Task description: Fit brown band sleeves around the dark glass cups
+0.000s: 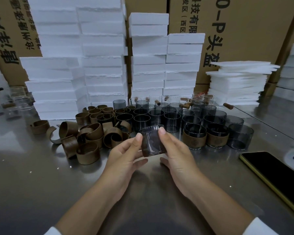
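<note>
Head view showed me the left hand (126,155) and right hand (175,150) gripping one dark cup (151,133), brown sleeve (146,150) around it, above the near table (41,184), and I feared forcing the sleeve could make smooth glass slip.

the left hand (124,158) and right hand (176,155) hide the sides of the dark glass cup (152,141). the phone (275,173) at the bench's (41,184) right edge is cut off. stamps on the sleeved cups (195,141) are too small to read.
</note>
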Motion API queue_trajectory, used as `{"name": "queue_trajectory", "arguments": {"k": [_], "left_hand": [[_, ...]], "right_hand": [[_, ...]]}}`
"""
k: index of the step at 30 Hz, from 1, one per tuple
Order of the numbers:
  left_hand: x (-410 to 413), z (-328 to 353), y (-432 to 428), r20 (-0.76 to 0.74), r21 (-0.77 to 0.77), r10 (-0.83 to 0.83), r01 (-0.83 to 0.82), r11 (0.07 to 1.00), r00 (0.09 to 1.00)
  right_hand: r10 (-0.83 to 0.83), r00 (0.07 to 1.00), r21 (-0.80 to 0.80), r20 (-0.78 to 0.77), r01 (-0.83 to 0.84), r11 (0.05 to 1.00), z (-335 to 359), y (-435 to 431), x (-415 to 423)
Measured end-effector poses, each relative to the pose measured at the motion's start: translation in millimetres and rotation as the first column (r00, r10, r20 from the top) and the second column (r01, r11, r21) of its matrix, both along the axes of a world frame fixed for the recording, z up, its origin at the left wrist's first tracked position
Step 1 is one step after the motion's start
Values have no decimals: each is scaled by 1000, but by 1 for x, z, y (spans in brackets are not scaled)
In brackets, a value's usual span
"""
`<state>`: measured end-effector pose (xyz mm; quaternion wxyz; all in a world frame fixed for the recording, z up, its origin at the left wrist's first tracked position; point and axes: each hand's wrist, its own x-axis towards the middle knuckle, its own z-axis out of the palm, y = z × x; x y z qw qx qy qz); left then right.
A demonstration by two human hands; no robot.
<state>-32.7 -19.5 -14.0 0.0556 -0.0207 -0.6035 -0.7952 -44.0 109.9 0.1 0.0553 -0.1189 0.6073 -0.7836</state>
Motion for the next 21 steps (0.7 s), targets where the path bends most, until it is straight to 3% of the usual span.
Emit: {"name": "queue_trajectory", "arguments": {"k": [3, 7, 11, 21], "left_hand": [[1, -1, 3, 20, -31, -20, 21, 999, 1000], [1, -4, 6, 14, -62, 7, -6, 998, 1000], [0, -4, 4, 8, 33, 45, -45, 998, 999], [3, 3, 2, -17, 150, -71, 73, 986, 997]], "right_hand": [[-92, 996, -43, -1, 91, 995, -2, 1, 0], [-88, 996, -44, 34, 89, 995, -3, -1, -2], [-89, 993, -46, 73, 93, 995, -2, -1, -3], [-6, 988, -137, 154, 28, 990, 1, 9, -9]]}}
